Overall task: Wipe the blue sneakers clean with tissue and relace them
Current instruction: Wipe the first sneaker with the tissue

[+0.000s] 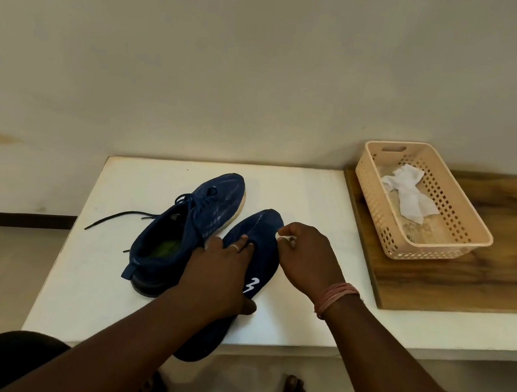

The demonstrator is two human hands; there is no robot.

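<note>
Two blue sneakers lie on the white table (315, 204). The left sneaker (187, 219) stands upright with its dark laces loose and trailing to the left. The right sneaker (261, 239) is tipped on its side, a white logo showing on it. My left hand (219, 273) grips this sneaker across its middle, thumb under its lower edge. My right hand (305, 255) is at the sneaker's toe side and pinches a small white piece of tissue (284, 237) against it.
A beige perforated plastic basket (441, 254) with crumpled white tissue (410, 194) in it stands on a wooden board (506, 264) at the right. A pale wall rises behind the table. My knees and bare feet show below the table's front edge.
</note>
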